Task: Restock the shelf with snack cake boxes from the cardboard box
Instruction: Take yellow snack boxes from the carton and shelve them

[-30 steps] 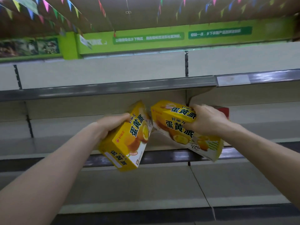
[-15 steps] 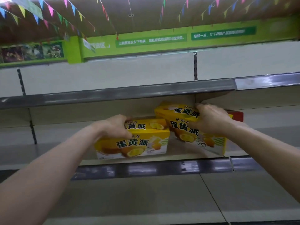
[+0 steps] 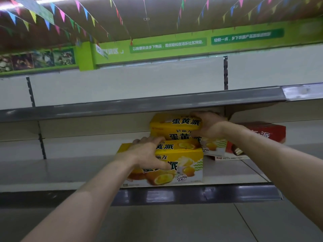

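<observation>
Two yellow snack cake boxes are on the middle shelf (image 3: 73,170). The near yellow box (image 3: 185,165) stands at the shelf's front edge, and my left hand (image 3: 148,154) grips its top and front face. The far yellow box (image 3: 173,127) sits deeper in, just under the upper shelf, with my right hand (image 3: 208,124) clasped on its right end. It seems to rest behind or slightly above the near one; its base is hidden. The cardboard box is out of view.
A red snack box (image 3: 265,131) lies further right on the same shelf, behind my right forearm. The grey upper shelf edge (image 3: 139,105) hangs low over the boxes. A lower shelf (image 3: 174,224) runs below. Green signs and pennants hang overhead.
Both boxes went from tilted in the air onto the shelf. The left box turned level and now stands at the front; the right box was pushed deeper and left.
</observation>
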The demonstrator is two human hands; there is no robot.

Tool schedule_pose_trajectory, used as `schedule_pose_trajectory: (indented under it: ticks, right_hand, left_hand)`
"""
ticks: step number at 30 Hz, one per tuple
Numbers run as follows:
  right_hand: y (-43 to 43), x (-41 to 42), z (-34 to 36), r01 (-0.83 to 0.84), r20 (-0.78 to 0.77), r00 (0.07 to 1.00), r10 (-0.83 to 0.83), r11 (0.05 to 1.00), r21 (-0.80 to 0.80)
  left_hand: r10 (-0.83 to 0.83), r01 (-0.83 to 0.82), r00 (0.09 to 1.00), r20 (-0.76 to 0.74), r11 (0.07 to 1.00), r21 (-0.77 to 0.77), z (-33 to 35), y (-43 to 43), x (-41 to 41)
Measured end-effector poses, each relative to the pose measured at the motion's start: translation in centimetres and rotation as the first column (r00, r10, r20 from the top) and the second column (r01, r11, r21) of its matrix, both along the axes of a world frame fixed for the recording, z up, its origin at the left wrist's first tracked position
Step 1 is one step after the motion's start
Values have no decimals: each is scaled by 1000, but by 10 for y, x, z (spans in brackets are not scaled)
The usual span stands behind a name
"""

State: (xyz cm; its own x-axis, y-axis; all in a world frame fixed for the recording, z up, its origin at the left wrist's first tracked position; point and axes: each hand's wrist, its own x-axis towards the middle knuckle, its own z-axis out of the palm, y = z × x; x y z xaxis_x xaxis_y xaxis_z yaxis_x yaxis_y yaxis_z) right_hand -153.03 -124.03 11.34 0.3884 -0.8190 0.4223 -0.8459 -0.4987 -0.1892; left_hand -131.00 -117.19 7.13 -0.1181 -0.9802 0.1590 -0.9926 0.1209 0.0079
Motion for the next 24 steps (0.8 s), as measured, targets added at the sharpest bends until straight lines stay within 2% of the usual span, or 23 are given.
schedule_pose_trajectory:
  ticks: [5,10,18,24]
  right_hand:
    - [-21,11,0,-72,-55,996,77,995,75]
    - [-40,19,-1,-182,34,983,179,954,238]
    - [-72,36,-16,-223,92,974,205,931,289]
    - [-93,42,-25,-159,-11,985,170,942,297]
  left_hand:
    - [3,-3,999,36,1000,23,0,-9,-1]
    - [30,-25,997,-64,996,83,-2,-22,5]
    - [43,-42,999,-13,993,106,0,-25,1]
    - [41,-41,999,1,994,103,3,-20,-2]
